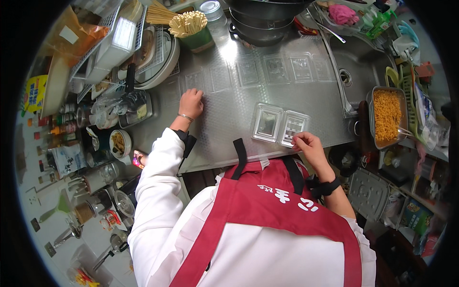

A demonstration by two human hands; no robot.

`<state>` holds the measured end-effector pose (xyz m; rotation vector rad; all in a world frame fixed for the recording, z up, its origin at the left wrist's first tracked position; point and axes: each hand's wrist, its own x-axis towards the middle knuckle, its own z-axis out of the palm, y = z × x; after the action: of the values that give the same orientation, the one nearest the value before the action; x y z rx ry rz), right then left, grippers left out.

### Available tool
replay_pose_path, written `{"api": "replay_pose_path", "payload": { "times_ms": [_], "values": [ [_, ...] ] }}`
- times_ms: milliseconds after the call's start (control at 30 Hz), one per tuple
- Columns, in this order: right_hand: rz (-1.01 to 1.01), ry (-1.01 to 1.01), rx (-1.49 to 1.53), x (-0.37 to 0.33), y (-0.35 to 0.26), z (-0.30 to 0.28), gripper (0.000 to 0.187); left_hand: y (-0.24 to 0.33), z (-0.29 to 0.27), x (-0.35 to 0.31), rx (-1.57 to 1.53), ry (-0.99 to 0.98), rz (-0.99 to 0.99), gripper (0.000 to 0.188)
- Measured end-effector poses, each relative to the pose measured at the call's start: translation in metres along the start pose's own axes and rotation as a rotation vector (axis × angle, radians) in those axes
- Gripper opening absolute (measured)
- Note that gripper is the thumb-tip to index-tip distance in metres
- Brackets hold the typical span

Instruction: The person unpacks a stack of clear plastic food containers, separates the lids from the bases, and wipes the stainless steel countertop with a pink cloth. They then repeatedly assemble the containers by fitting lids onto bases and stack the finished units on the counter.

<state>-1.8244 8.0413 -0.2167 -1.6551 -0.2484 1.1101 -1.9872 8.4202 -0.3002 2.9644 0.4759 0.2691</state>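
Observation:
My left hand [192,104] rests on the metal worktop with its fingers curled, beside a flat clear plastic tray [194,79]. Whether anything is in those fingers is hidden. At the front of the worktop my right hand [310,147] has thumb and fingers closed at the near corner of a clear plastic food box [295,125]. A second clear box half [267,122] lies against its left side, looking like a stack. Farther back stretches a row of clear plastic boxes [276,68], lying open on the metal.
A sink [357,71] is at the right, with a glass dish of orange-brown crumbly food [387,115] beside it. A green tub of wooden sticks [196,36] and a black pot [263,24] stand at the back. Wire racks [114,40] crowd the left.

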Motion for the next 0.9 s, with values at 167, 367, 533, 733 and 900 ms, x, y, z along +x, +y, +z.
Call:
{"api": "replay_pose_path", "payload": {
  "times_ms": [167, 367, 533, 733, 900],
  "values": [
    [-0.012, 0.009, 0.0, 0.001, -0.003, -0.009, 0.013, 0.013, -0.007, -0.003, -0.052, 0.005, 0.001, 0.021],
    [-0.02, 0.018, 0.011, 0.001, 0.0, -0.014, 0.012, 0.033, -0.02, 0.0, -0.102, 0.034, -0.055, 0.029],
    [-0.1, 0.148, -0.108, 0.007, 0.008, -0.023, 0.01, 0.049, -0.018, 0.014, -0.087, 0.177, -0.024, 0.039],
    [-0.268, 0.578, -0.778, 0.022, 0.031, -0.038, 0.035, 0.061, -0.005, 0.029, -0.095, 0.033, 0.073, 0.043],
    [-0.054, 0.482, -0.701, 0.037, 0.054, -0.043, 0.056, 0.076, -0.009, 0.038, -0.128, 0.136, 0.057, 0.043]
  ]
}}
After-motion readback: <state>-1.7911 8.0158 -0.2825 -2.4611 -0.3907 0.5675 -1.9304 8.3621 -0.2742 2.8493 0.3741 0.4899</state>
